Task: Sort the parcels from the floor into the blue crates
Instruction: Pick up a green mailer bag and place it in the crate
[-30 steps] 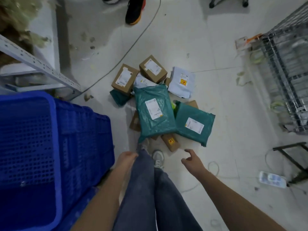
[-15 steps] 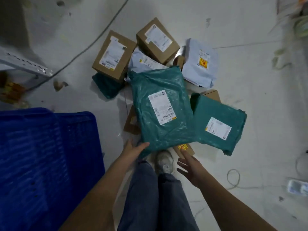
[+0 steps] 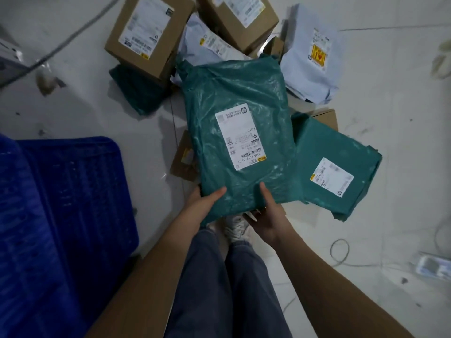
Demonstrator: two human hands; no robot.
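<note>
Parcel: large green mailer (image 3: 240, 140) lies on the floor pile, its near edge gripped by both hands, label up.
Left hand (image 3: 203, 206): thumb on top, fingers curled under the near left corner.
Right hand (image 3: 268, 214): thumb (image 3: 264, 191) on top, fingers under the near right edge.
Neighbours: second green mailer (image 3: 336, 167) touching just right of the right fingers; cardboard boxes (image 3: 146, 32) and white mailer (image 3: 310, 57) beyond.
Crate: blue crate (image 3: 70, 203) left of the left fingers.
Room: bare floor (image 3: 402, 118) at far right.

Both hands (image 3: 238, 211) on green parcel (image 3: 240, 140)
</note>
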